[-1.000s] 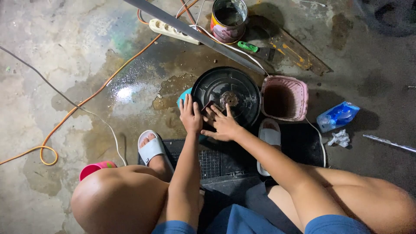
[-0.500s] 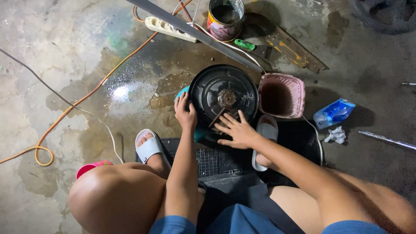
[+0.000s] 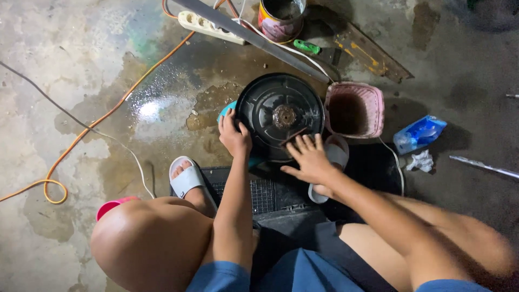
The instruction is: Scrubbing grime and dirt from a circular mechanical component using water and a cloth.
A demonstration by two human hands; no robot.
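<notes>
Head view showed the round black pan [image 3: 279, 116] on the wet floor [image 3: 81, 70]. Left hand [image 3: 235, 136] gripped its rim at eight o'clock; right hand [image 3: 310, 160] lay open, fingers spread, at five o'clock. A pink basket [image 3: 355, 110] stood at three o'clock.

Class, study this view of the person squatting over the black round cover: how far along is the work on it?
Done: the black round cover lies flat on the wet floor, its hub bared. In hand: the left hand grips its left rim; the right hand lays spread fingers on the near edge. Left: the hub looks rusty, and the green-handled screwdriver lies untouched.
</notes>
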